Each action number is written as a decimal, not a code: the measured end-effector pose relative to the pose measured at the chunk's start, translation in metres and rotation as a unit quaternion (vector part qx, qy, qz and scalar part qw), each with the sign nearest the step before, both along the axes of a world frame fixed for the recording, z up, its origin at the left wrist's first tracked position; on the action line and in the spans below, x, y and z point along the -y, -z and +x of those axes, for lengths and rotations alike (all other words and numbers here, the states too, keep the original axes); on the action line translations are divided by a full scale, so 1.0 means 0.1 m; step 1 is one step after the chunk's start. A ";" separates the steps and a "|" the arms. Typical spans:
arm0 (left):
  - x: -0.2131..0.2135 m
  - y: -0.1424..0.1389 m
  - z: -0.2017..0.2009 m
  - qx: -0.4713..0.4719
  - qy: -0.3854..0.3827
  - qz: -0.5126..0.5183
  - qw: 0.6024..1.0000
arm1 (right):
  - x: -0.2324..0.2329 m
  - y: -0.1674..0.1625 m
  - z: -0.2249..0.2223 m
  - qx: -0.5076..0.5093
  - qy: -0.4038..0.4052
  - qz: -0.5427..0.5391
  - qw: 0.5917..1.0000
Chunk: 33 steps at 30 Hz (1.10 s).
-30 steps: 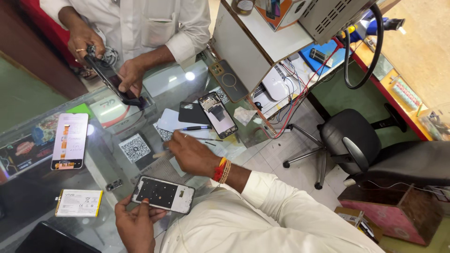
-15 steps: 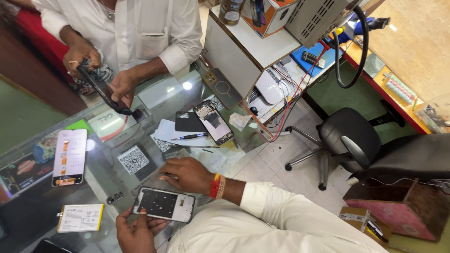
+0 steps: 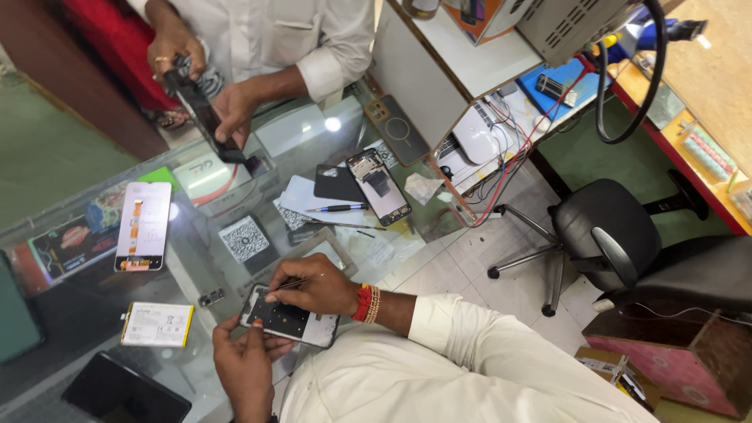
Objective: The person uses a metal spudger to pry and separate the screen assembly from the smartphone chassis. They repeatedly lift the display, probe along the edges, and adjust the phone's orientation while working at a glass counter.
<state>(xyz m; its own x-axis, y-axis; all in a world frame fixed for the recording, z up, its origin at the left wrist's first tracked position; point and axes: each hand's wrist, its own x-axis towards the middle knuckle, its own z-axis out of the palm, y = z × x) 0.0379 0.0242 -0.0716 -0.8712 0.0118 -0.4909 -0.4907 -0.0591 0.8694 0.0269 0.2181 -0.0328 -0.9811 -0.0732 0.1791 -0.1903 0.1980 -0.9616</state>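
An opened phone (image 3: 291, 321) with its back off lies on the glass counter (image 3: 392, 243), close to me. My left hand (image 3: 244, 362) grips its near-left edge with thumb and fingers. My right hand (image 3: 315, 283), red and gold bangles at the wrist, rests over the phone's top edge. It pinches a thin metal tool (image 3: 283, 287) whose tip points at the phone's upper left corner.
Across the counter another person's hands (image 3: 227, 110) hold a dark phone. On the glass lie a white display panel (image 3: 142, 225), a battery (image 3: 157, 323), a black phone (image 3: 125, 399), a square code card (image 3: 243, 239), a second opened phone (image 3: 378, 186) and a pen (image 3: 337, 208). A swivel chair (image 3: 603, 235) stands right.
My right hand has come down from the counter onto the opened phone, now with the thin tool on it. My left hand has drawn the phone nearer and turned it slightly.
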 end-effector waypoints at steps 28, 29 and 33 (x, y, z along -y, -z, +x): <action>0.05 -0.26 -0.05 -0.011 0.036 0.002 0.999 | 0.42 0.13 -0.10 -0.088 -0.076 0.016 0.993; 0.05 -0.26 -0.05 -0.012 0.037 0.003 0.999 | 0.42 0.13 -0.10 -0.094 -0.077 0.014 0.992; 0.05 -0.26 -0.06 -0.010 0.034 0.008 0.999 | 0.41 0.13 -0.11 -0.096 -0.086 0.018 0.991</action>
<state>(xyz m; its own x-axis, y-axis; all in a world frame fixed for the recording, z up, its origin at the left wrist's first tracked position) 0.0322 0.0195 -0.0453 -0.8781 0.0798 -0.4717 -0.4757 -0.0402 0.8787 0.0160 0.1770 -0.0454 -0.9017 -0.2473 0.3546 -0.4025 0.1806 -0.8974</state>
